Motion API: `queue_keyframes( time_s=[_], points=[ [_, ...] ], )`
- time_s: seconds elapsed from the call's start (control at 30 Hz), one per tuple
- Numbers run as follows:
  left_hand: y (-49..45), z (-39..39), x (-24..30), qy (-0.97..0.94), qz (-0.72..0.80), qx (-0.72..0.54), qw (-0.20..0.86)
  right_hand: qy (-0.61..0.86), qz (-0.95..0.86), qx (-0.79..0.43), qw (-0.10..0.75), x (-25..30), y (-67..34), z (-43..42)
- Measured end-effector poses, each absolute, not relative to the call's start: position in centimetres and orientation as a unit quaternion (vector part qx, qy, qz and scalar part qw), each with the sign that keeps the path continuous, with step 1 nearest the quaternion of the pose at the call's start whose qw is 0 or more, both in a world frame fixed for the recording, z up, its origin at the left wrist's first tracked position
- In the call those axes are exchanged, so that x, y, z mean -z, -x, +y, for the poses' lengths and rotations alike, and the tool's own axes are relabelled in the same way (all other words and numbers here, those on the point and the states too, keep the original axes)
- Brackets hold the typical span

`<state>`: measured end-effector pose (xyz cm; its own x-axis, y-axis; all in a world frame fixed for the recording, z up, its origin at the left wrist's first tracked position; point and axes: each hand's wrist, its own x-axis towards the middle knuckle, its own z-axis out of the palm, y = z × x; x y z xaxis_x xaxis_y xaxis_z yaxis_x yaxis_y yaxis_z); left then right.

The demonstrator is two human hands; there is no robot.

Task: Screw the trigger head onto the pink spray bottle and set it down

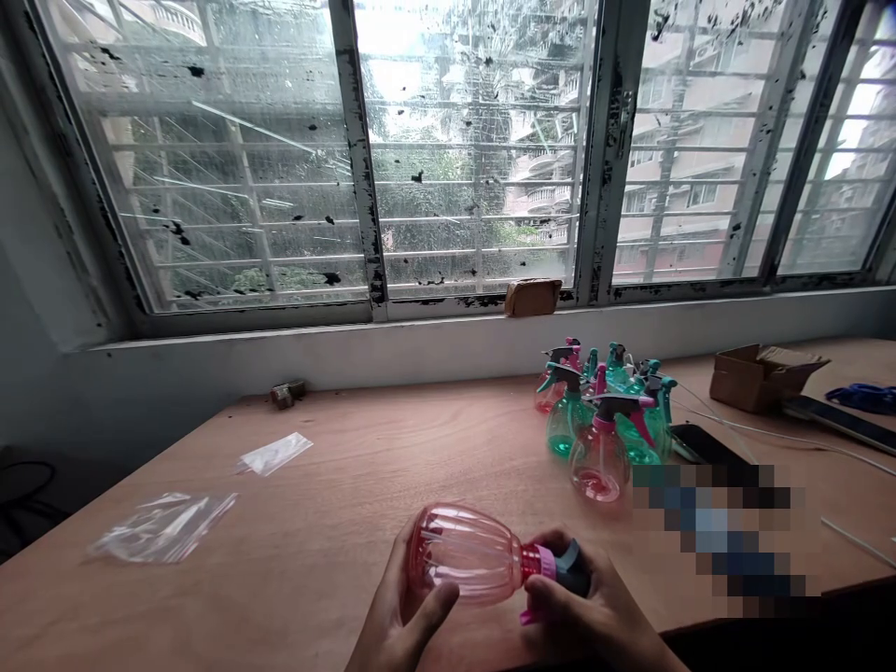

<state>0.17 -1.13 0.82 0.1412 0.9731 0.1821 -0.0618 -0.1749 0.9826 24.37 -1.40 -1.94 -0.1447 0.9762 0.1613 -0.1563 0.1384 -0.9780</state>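
Observation:
A pink clear-plastic spray bottle lies sideways across both hands, just above the front of the table. Its ribbed base points left, held by my left hand with the thumb along the near side. At the neck, my right hand grips the pink collar and the dark trigger head, thumb and fingers closed around them. The pink trigger shows below that thumb. Behind, to the right, stands a group of upright spray bottles, among them a pink one in front and a green one beside it.
Clear plastic bags lie on the left of the wooden table. To the right are a black phone, white cables, an open cardboard box and a blue cable bundle. A barred window runs behind. One area is pixelated.

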Motion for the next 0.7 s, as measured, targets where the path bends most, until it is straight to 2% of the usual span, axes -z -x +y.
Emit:
queue_keyframes(
  time_s=[0.43, 0.7],
  points=[
    [0.6, -0.5, -0.4, -0.597, 0.389, -0.475, 0.517, 0.378, -0.536, -0.528, 0.539, 1.9, -24.4, -1.5],
    [-0.4, -0.8, 0.8, -0.577, 0.341, -0.551, 0.497, 0.377, -0.538, -0.521, 0.545, 2.3, -24.4, -1.2]
  ],
)
